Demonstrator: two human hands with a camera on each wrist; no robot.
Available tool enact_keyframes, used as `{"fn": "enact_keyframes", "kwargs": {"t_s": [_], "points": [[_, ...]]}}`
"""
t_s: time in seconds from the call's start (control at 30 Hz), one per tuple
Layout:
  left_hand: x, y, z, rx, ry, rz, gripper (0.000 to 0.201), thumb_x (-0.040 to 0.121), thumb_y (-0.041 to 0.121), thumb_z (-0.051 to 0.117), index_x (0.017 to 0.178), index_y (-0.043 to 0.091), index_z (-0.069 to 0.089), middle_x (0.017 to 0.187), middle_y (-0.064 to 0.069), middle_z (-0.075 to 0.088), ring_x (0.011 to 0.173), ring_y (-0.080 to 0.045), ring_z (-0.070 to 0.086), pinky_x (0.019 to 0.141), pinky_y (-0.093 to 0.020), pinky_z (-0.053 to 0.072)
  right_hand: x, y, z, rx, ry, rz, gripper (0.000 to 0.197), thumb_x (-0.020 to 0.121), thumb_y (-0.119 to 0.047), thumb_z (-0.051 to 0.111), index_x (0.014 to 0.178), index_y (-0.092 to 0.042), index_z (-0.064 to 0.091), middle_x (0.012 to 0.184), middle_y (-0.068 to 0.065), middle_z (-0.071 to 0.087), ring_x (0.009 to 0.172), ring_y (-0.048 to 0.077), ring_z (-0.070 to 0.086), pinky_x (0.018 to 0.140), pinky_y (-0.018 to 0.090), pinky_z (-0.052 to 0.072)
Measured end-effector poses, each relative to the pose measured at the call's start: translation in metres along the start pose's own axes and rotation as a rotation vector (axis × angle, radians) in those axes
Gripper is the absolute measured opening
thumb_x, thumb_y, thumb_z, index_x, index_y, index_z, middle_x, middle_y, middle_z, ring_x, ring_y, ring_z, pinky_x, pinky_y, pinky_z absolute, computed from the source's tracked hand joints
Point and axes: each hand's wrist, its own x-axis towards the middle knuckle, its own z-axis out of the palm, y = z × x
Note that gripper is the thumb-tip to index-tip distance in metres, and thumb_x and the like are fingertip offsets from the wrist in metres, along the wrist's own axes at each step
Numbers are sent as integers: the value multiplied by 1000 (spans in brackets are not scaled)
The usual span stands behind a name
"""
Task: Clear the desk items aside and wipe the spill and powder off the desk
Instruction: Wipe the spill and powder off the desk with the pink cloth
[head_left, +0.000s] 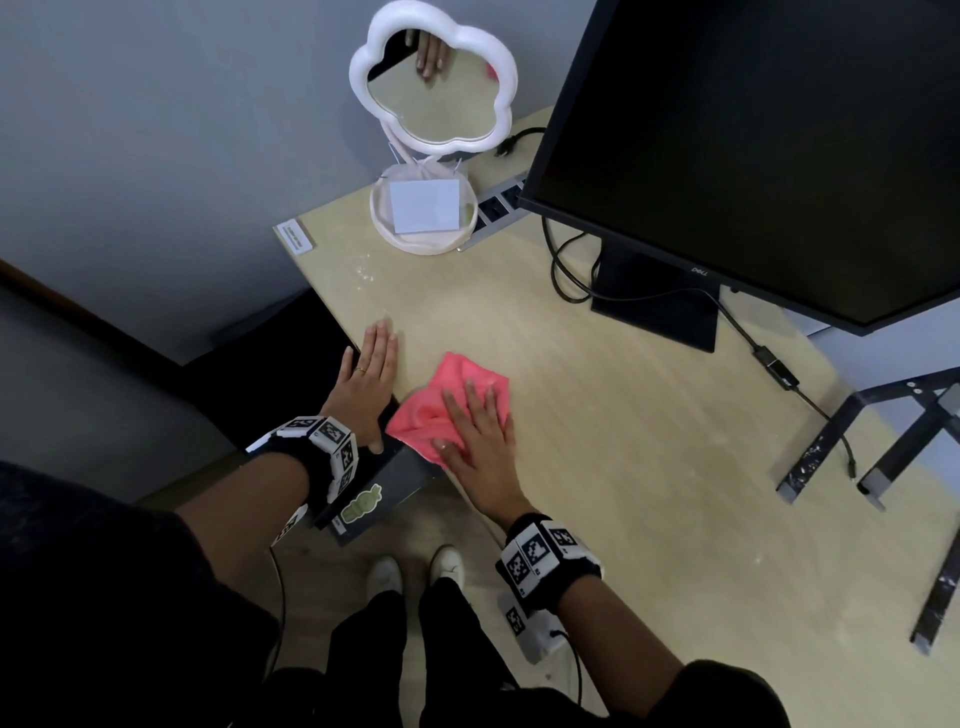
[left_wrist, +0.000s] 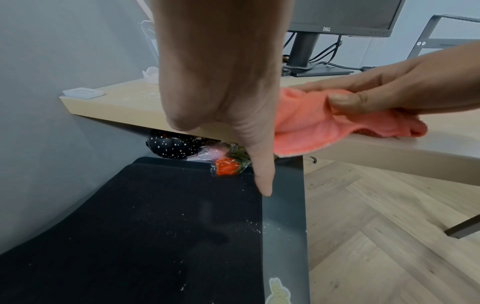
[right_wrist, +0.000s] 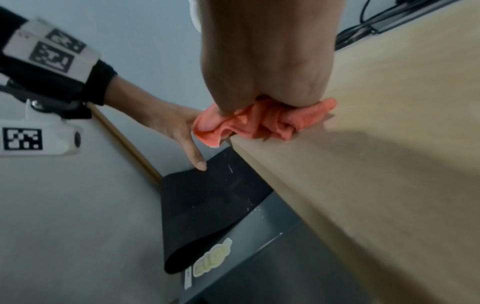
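Observation:
A pink cloth (head_left: 457, 384) lies bunched at the left edge of the light wooden desk (head_left: 623, 415), one corner hanging over the side (left_wrist: 293, 144). My right hand (head_left: 480, 431) presses flat on the cloth, fingers spread and thumb on top (left_wrist: 345, 100). Beside it my left hand (head_left: 369, 379) is held flat against the desk's edge, fingers straight and thumb (left_wrist: 262, 181) pointing down. Faint white powder (head_left: 366, 280) marks the desk farther back. Below the edge, a black mat (left_wrist: 130, 226) carries white specks (left_wrist: 249, 224).
A cloud-shaped white mirror (head_left: 434, 83) stands on its round base (head_left: 384, 228) at the back. A Dell monitor (head_left: 753, 130), its cables and a power strip (head_left: 498, 202) fill the right rear. A metal stand (head_left: 883, 431) sits far right. A dark cabinet (head_left: 400, 483) with a sticker stands under the edge.

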Motion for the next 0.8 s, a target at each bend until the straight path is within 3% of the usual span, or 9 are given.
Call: {"fn": "enact_keyframes", "kwargs": {"t_s": [0.07,0.17,0.3,0.4,0.53,0.7,0.8], "points": [[0,1,-2,15,-4,-2,154,48,61,80,141,-6,-22,153,-25,-23,144,-37,-14,117,-48,7,-1,2,-2,-40,-14,-55,67,85,-62,30,146,-36,17,157,-7,0,144,18,-16,114,42,-10],[-1,1,-4,35,-14,-4,153,49,62,78,141,-7,-23,153,-25,-22,144,-37,-14,117,-48,7,-4,6,-2,-91,19,-106,55,90,-45,40,142,-31,32,154,-6,10,144,24,-3,116,48,2],[0,0,-7,19,-55,-5,153,50,56,82,140,-6,-24,152,-24,-24,143,-37,-16,117,-49,6,-16,13,4,-118,18,-144,57,89,-28,56,141,-31,35,154,-6,16,145,24,2,116,49,3],[-1,0,-11,13,-77,-2,152,51,51,84,141,-5,-24,152,-24,-25,143,-36,-16,116,-50,6,-30,16,4,-102,12,-158,57,90,-29,53,142,-34,31,155,-9,14,146,18,-3,118,43,-1],[-2,2,-15,33,-95,-5,150,51,49,85,142,-5,-22,153,-23,-23,144,-36,-14,116,-50,8,-51,16,4,-65,26,-190,55,89,-48,42,142,-35,33,155,-8,20,146,16,-1,117,40,-2],[-5,-2,-20,-6,-127,11,145,55,39,86,142,-5,-21,153,-21,-24,145,-32,-15,117,-49,6,-70,18,7,-38,61,-159,44,85,-22,54,125,-40,52,150,-13,29,145,14,10,117,37,7],[-5,-8,-23,-56,-162,47,143,59,36,86,142,-5,-23,152,-20,-28,144,-31,-19,116,-50,3,-82,16,10,104,136,-159,34,82,-20,51,109,-38,60,140,-9,47,141,14,26,112,34,18]]}}
